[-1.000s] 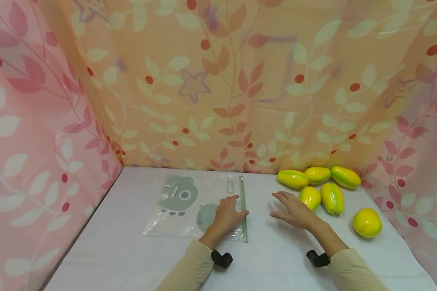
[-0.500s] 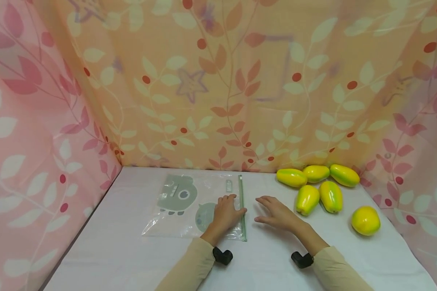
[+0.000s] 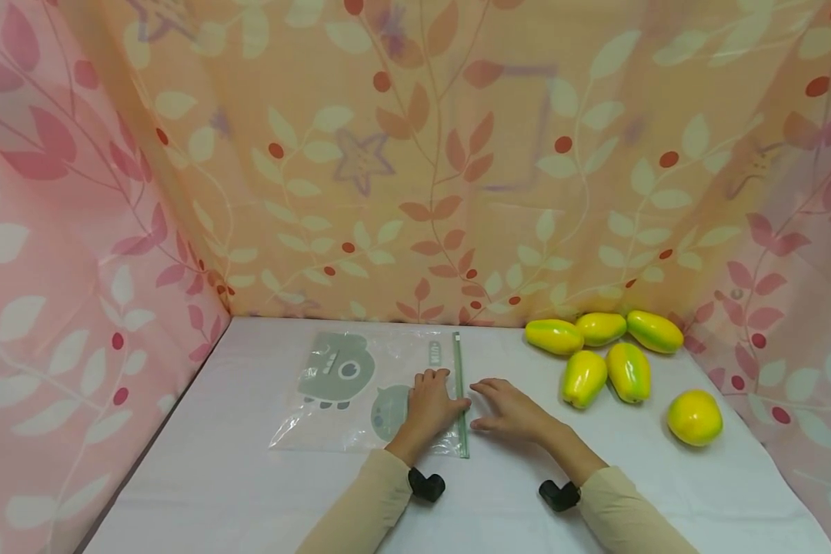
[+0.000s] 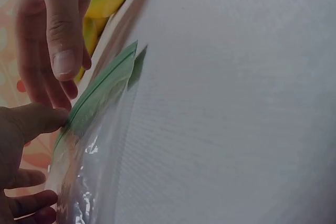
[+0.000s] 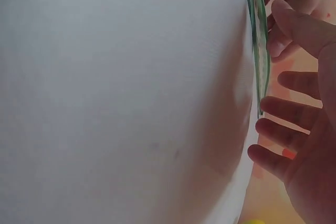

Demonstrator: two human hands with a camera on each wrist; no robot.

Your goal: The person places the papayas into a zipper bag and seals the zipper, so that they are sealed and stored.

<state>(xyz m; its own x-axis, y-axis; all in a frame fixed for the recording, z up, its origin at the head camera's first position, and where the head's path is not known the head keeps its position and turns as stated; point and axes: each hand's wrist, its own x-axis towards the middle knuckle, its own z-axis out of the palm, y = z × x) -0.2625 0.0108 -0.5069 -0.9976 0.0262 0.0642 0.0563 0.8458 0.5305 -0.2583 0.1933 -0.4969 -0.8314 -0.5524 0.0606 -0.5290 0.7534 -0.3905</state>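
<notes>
A clear zip bag (image 3: 339, 431) with green cartoon prints lies flat on the table, its green zip edge (image 3: 460, 431) facing right. My left hand (image 3: 428, 406) rests on the bag by that edge, fingers spread and the thumb reaching the zip strip. In the left wrist view the thumb (image 4: 44, 119) touches the strip (image 4: 105, 80). Just right of the zip edge is my right hand (image 3: 512, 413), fingers apart and holding nothing. The right wrist view shows its fingers (image 5: 289, 111) close beside the green strips (image 5: 261, 61), which stand slightly parted.
Several yellow-green, mango-like fruits (image 3: 629, 373) lie grouped at the back right of the white-covered table (image 3: 201, 477). One more fruit (image 3: 695, 418) sits apart, nearer the right edge. Patterned curtains (image 3: 429, 154) enclose the back and both sides.
My right hand has moved left, away from the fruits, to beside the bag's zip edge. The left hand has stayed on the bag, and the bag and fruits have kept their places.
</notes>
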